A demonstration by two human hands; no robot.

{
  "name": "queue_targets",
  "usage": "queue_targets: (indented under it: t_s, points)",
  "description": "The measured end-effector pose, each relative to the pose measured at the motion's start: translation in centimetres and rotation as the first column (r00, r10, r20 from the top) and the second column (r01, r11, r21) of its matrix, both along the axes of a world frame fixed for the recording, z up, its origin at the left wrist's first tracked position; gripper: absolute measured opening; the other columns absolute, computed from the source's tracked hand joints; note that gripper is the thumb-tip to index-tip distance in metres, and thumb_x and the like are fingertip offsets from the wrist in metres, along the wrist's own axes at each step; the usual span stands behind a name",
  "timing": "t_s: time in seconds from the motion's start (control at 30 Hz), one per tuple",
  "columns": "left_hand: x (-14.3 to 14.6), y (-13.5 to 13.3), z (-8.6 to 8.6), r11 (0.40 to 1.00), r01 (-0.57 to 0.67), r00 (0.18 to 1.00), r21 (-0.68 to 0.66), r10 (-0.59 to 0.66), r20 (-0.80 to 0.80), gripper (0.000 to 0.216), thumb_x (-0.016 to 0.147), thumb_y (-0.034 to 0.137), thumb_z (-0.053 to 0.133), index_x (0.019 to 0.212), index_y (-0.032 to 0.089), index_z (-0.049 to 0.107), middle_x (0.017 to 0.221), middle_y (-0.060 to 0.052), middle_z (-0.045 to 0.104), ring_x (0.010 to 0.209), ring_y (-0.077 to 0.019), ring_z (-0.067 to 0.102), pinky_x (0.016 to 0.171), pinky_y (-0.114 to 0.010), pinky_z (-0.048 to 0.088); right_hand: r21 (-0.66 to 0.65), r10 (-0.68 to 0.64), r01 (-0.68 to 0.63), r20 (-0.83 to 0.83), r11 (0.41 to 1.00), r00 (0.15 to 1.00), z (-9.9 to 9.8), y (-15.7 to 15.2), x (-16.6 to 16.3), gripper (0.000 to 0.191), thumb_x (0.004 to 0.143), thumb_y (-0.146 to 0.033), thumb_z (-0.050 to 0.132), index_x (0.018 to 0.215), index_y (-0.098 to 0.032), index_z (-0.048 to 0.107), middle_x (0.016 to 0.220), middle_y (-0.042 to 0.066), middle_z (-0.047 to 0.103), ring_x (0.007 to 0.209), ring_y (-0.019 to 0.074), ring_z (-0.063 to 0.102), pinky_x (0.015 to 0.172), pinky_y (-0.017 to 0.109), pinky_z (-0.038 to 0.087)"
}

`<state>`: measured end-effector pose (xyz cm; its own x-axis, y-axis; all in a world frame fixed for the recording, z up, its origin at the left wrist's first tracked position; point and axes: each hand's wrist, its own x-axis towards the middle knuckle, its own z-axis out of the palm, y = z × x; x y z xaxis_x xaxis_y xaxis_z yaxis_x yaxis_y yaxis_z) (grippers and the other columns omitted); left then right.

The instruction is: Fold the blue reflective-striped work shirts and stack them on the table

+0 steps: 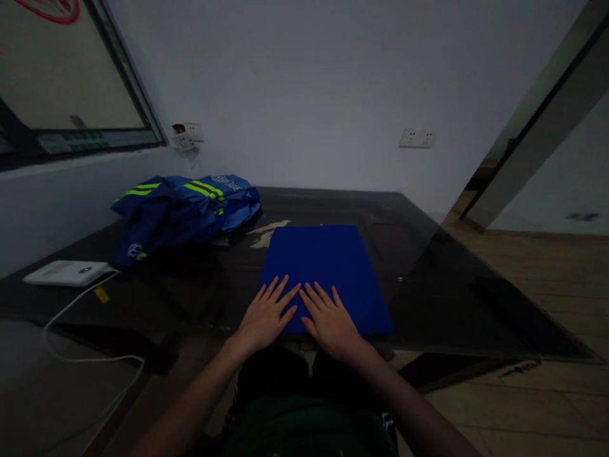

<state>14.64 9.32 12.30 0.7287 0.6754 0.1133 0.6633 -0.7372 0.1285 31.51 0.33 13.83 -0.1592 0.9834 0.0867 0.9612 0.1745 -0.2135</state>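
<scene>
A pale wall is seen behind a dark table, on whose far left a crumpled blue garment with bright yellow-green stripes is piled. A flat blue sheet is laid at the table's near edge, about the middle. On its near part the left hand and the right hand are set side by side, both opened flat, palms down, fingers parted; nothing is gripped, and the sheet is touched from above by each. The near left corner is covered by the left hand, while the near right corner is left bare beside the right. Most of the sheet is stretched out beyond the fingertips. The index fingertips are brought close together, the thumbs turned inward. At the table's left end a white device is joined to a thin cable.
</scene>
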Motion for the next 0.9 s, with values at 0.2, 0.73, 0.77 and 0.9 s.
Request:
queue_targets:
  t_s: [0.2,0.73,0.77,0.9]
  points:
    - [-0.6,0.1,0.0,1.0,-0.019,1.0,0.009,0.019,0.001,0.055,0.096,0.053,0.033,0.149,0.037,0.027,0.158,-0.003,0.021,0.144,-0.0271,0.019,0.115,-0.048,0.023,-0.036,-0.062,0.062,0.007,0.997,0.998,0.1,-1.4,3.5,0.058,0.096,-0.048,0.035,0.149,-0.026,0.03,0.156,0.004,0.023,0.145,0.0262,0.016,0.116,0.052,0.018]
    - [-1.3,3.6,2.0,0.986,0.045,0.991,-0.163,-0.024,0.13,0.05,0.094,0.053,0.038,0.138,0.031,0.048,0.146,-0.005,0.045,0.132,-0.0253,0.044,0.107,-0.04,0.035,-0.084,-0.345,0.346,0.025,0.935,0.938,0.8,-2.8,9.5,0.049,0.094,-0.04,0.038,0.14,-0.026,0.046,0.15,0.007,0.039,0.141,0.03,0.029,0.11,0.065,0.019]
    - [-1.1,5.4,2.6,0.981,0.02,0.983,-0.193,0.016,0.184,0.047,0.093,0.05,0.04,0.132,0.028,0.055,0.139,-0.007,0.053,0.125,-0.0252,0.051,0.104,-0.038,0.039,-0.063,-0.342,0.342,0.018,0.938,0.94,1.2,-2.4,10.0,0.047,0.093,-0.038,0.04,0.137,-0.025,0.05,0.148,0.008,0.042,0.139,0.0297,0.033,0.111,0.062,0.022]
    - [0.8,14.1,4.8,0.841,-0.295,0.814,-0.453,0.47,0.342,0.031,0.082,0.043,0.059,0.09,0.016,0.071,0.096,-0.014,0.071,0.104,-0.0319,0.062,0.088,-0.036,0.046,0.006,-0.322,0.322,-0.018,0.947,0.947,3.0,0.6,12.2,0.045,0.092,-0.032,0.044,0.132,-0.016,0.056,0.141,0.012,0.05,0.131,0.0274,0.045,0.109,0.044,0.037]
